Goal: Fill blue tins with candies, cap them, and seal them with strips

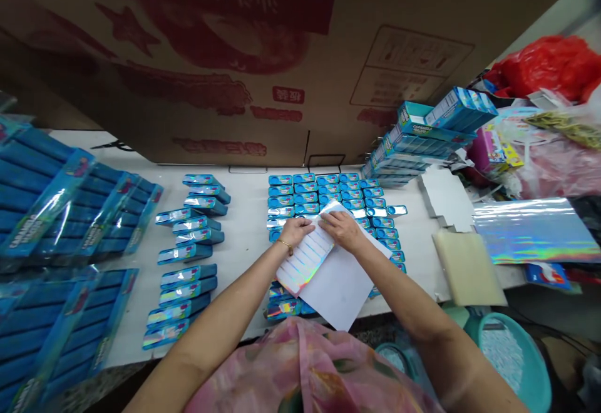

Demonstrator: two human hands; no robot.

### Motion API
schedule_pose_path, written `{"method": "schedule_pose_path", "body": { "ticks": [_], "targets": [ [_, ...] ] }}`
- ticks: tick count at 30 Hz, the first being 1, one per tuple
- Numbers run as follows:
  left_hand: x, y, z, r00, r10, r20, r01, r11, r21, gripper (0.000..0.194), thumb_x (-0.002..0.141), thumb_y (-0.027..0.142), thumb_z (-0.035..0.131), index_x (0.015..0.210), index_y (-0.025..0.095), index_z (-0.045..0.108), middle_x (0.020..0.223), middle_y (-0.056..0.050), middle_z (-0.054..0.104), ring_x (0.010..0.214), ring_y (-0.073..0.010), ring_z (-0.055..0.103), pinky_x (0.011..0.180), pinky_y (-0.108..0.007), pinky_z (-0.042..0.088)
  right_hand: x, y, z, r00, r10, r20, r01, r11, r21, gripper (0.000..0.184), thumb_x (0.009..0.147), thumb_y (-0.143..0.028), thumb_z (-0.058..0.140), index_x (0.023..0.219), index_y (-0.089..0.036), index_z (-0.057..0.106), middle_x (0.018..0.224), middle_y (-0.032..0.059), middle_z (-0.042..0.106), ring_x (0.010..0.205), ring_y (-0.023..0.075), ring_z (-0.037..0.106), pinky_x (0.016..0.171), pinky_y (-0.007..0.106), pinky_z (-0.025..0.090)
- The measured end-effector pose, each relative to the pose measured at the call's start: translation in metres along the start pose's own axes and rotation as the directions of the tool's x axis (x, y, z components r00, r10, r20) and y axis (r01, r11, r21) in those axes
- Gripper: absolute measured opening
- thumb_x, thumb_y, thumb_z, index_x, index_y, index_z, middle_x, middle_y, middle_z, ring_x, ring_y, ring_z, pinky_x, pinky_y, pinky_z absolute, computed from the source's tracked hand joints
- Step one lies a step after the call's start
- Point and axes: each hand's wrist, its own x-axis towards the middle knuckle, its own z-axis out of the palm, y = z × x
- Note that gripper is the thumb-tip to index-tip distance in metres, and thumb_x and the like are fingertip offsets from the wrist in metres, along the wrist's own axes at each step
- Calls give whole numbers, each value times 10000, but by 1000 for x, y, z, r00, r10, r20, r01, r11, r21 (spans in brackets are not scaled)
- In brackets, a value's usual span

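Along the left of the white table [244,256] we have shrink-wrapped bundles of blue boxes [42,194], then loose blue tins [185,278] laid in two slanting columns, with a large printed cardboard carton [188,69] looming above. At the middle, our left hand [295,231], a gold bangle [284,246] at its wrist, lies flat and open on a striped holographic label sheet [305,256]. Our right hand [342,230] presses open on the same sheet's far corner; neither hand is clenched. That sheet rests on a white paper sheet [340,288], and both lie over neat rows of blue tins [305,191]. Further right stand stacked blue boxes [413,144], a white card blank [446,197], a beige foam pad [467,269], a holographic film sheet [530,231] and a red plastic bag [544,66].
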Motion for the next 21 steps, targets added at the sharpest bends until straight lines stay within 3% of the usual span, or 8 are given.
{"method": "schedule_pose_path", "body": {
  "ticks": [5, 8, 11, 13, 15, 16, 18, 21],
  "targets": [
    [7, -6, 0, 985, 114, -132, -77, 964, 254, 57, 586, 216, 589, 560, 167, 601, 543, 11, 554, 592, -138, 508, 604, -273, 398, 18, -21, -46, 963, 239, -127, -203, 948, 245, 201, 835, -186, 389, 855, -171, 588, 1006, 67, 567, 894, 157, 475, 769, 280, 351],
    [7, -8, -3, 971, 118, -206, -88, 985, 149, 71, 576, 222, 615, 625, 170, 620, 617, -6, 586, 668, -155, 535, 674, -292, 408, 50, -26, -62, 873, 478, -101, -364, 774, 519, 150, 768, -187, 443, 764, -168, 592, 841, 31, 591, 745, 129, 517, 676, 242, 383],
    [2, -7, -15, 936, 27, -351, -84, 985, -148, 277, 662, 385, 552, 796, 153, 621, 724, -37, 620, 697, -154, 562, 681, -302, 431, 84, -24, -50, 767, 633, 105, -464, 434, 772, 119, 693, -220, 493, 638, -155, 576, 608, -15, 555, 558, 101, 500, 544, 216, 376],
    [-2, -4, -30, 920, -82, -383, -85, 913, -399, 430, 721, 498, 436, 857, 124, 598, 771, -74, 630, 701, -151, 577, 663, -306, 449, 101, -24, -33, 697, 673, 247, -472, 172, 864, 114, 653, -236, 509, 600, -146, 554, 516, -34, 507, 486, 89, 476, 471, 199, 353],
    [-4, 0, -45, 913, -158, -376, -104, 801, -590, 482, 710, 540, 431, 846, 105, 588, 759, -87, 628, 688, -141, 582, 645, -291, 456, 112, -29, -17, 638, 688, 347, -459, -22, 888, 109, 619, -246, 525, 595, -142, 546, 488, -42, 489, 450, 81, 460, 419, 184, 324],
    [-4, 2, -53, 906, -183, -382, -115, 762, -638, 462, 673, 531, 496, 824, 104, 589, 730, -74, 624, 665, -129, 578, 631, -274, 454, 115, -32, -10, 615, 692, 377, -451, -84, 889, 110, 604, -250, 535, 600, -141, 549, 484, -44, 489, 444, 80, 458, 404, 179, 313],
    [-1, 2, -65, 878, -206, -432, -124, 774, -621, 405, 572, 450, 636, 784, 108, 597, 654, -29, 604, 593, -96, 549, 584, -233, 437, 121, -39, 2, 584, 704, 405, -437, -149, 887, 127, 584, -264, 555, 611, -139, 562, 476, -46, 487, 438, 79, 457, 388, 173, 301],
    [9, -5, -79, 822, -244, -514, -86, 840, -536, 357, 511, 364, 681, 753, 111, 613, 577, 11, 573, 521, -67, 498, 521, -202, 401, 130, -46, 20, 556, 735, 389, -424, -152, 893, 140, 562, -275, 585, 607, -143, 575, 480, -44, 506, 442, 81, 463, 411, 181, 336]
  ]
}}
